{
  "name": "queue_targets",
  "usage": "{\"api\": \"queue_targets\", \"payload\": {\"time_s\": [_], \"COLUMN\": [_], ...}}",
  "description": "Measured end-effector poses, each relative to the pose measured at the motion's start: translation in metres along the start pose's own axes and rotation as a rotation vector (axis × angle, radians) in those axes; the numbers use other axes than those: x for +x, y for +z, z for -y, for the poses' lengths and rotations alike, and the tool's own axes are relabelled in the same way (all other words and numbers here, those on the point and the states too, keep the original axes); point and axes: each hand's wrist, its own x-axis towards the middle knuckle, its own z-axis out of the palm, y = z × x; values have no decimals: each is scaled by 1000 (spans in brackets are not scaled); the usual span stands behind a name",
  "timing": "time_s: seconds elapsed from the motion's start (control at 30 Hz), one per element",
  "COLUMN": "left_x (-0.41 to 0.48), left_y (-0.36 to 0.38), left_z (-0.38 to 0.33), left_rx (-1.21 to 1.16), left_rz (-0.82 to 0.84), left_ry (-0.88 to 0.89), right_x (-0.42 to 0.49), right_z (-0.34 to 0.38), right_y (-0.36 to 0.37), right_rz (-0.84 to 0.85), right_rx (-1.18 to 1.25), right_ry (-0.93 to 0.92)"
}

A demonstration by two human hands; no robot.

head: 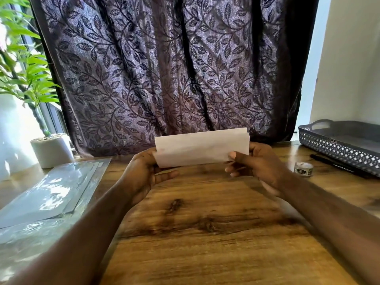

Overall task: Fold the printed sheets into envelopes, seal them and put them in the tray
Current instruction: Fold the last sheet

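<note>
holding one folded white sheet (202, 147) in the air above the table (205, 233), two bare hands grasp its short ends. the left hand (144, 171) curls its fingers round the left end, and the right hand (261, 163) pinches the right end, thumb across the front. the paper is a long flat rectangle, matte, with layered edges showing at its top right corner. one grey plastic tray (337, 150), with a lattice wall and a handle cutout, sits at the far right, well apart from the sheet. just beside it lie one slim black pen (339, 165) and one small round tape roll (303, 169). glossy clear sleeves (51, 192) overlap at the left; their number i cannot tell. the table shows knotty wood grain.
</note>
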Motion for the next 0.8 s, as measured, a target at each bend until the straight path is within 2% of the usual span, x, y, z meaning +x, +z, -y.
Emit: {"api": "queue_targets", "payload": {"time_s": [0.07,0.13,0.3,0.37,0.47,0.6,0.7,0.8], "left_x": [-1,-1,-3,-5,-8,-17,-25,-27], "left_y": [1,5,14,18,30,56,75,80], "left_z": [-3,-4,3,5,6,15,24,28], "left_rx": [-68,-28,95,79,-66,-147,-52,2], "left_rz": [52,88,47,25,-23,19,131,152], "left_ry": [-32,-19,104,136,177,184,174,166], "right_x": [3,5,5,3,-2,-9,-12,-11], "right_z": [-3,-4,-2,1,8,-1,-10,-13], "right_y": [-3,-5,-6,-3,10,44,66,67], "right_rz": [-53,-70,-43,-41,37,223,253,233], "right_rx": [-1,7,36,171,381,258,204,231], "right_ry": [7,22,26,12,-4,55,143,223]}}
